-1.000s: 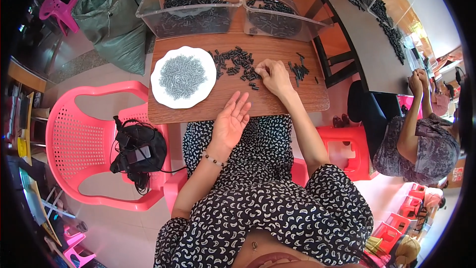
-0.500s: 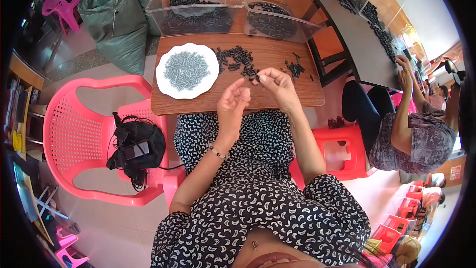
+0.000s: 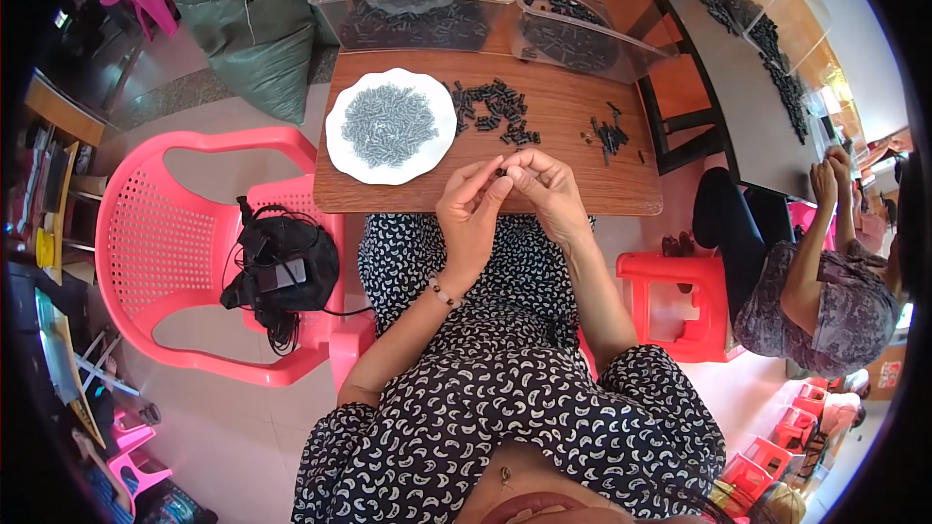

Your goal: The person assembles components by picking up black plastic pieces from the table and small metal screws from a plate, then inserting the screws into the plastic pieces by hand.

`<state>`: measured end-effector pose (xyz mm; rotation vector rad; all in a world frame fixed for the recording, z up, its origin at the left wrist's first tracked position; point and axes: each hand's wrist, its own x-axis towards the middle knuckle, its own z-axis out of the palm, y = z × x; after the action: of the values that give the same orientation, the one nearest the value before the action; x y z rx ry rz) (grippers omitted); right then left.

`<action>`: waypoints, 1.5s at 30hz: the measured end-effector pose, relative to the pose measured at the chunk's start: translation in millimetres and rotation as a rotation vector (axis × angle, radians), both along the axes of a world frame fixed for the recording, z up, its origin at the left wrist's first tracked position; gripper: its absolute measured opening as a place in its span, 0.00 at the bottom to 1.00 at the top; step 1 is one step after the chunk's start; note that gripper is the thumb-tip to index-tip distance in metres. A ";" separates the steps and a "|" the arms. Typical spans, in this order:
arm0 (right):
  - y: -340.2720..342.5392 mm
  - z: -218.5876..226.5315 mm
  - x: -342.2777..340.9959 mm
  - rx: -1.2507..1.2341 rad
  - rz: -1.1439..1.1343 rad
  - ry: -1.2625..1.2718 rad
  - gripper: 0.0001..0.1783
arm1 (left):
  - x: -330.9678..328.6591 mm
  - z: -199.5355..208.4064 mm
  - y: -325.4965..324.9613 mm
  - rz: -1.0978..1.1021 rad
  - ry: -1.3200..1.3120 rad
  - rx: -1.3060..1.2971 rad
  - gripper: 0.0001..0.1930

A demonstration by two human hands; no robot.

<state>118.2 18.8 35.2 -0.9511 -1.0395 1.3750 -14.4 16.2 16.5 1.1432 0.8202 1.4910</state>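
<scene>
My left hand [image 3: 471,209] and my right hand [image 3: 549,196] meet over the near edge of the wooden table [image 3: 408,196]. Their fingertips pinch a small black cylindrical piece [image 3: 501,173] between them, mostly covered by the fingers. Just beyond the hands lies a loose pile of small black cylindrical pieces [image 3: 493,105]. Left of it stands a white scalloped plate [image 3: 345,150] heaped with small clear, greyish pieces [image 3: 390,124]. A smaller group of black pieces [image 3: 612,136] lies to the right of my right hand.
Two clear plastic bins [image 3: 413,24] [image 3: 568,39] with black pieces stand at the table's far side. A pink chair [image 3: 165,252] holding a black bag [image 3: 291,262] is at left, near a green sack [image 3: 243,29]. On the right, a person [image 3: 825,301] sits at a grey table [image 3: 752,107].
My left hand has come over to the right hand, and its fingers have closed on the small black piece. The whole view has shifted slightly.
</scene>
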 end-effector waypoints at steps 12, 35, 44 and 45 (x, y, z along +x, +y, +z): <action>51.5 9.5 -16.8 0.115 0.005 -0.511 0.08 | -9.1 -11.6 17.8 0.132 -0.305 -0.327 0.14; 164.3 -20.8 -57.4 0.618 -0.026 -1.240 0.03 | -39.2 -1.5 34.4 0.025 -0.365 -0.375 0.16; 146.6 -2.1 -57.3 0.643 0.111 -1.214 0.06 | -47.8 0.9 34.3 0.027 -0.418 -0.414 0.12; 146.6 -3.6 -58.4 0.650 0.119 -1.239 0.07 | -47.3 1.1 33.8 0.020 -0.436 -0.420 0.12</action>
<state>59.8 165.4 31.6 -1.2165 -2.2937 0.3080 -61.8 50.0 17.7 0.4767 0.7874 1.4256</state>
